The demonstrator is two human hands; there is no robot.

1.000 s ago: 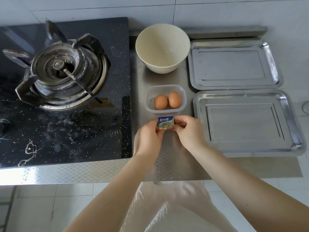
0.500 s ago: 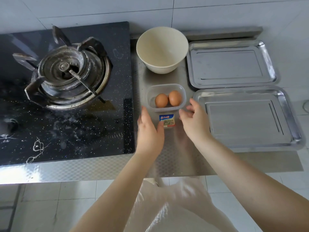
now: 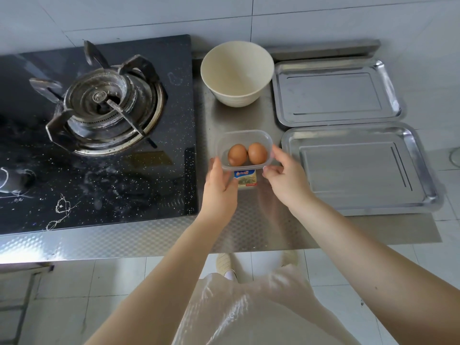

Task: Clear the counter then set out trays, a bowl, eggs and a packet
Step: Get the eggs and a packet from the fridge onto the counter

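While packet (image 3: 245, 179) label unreadable, both hands flank egg container (image 3: 244, 149).

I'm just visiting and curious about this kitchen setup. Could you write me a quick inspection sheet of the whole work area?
Surface: steel counter, bare in front of the hands.
Job's things: cream bowl at the back; two steel trays, far tray and near tray, both empty; clear tub holding two brown eggs; small packet just in front of the tub.
Clutter: nothing seen.
Hands: left hand and right hand flank the tub, fingers at its sides; a firm grip cannot be confirmed.
Cables: nothing seen.
Surroundings: black gas hob on the left, white tiled wall behind, tiled floor below.
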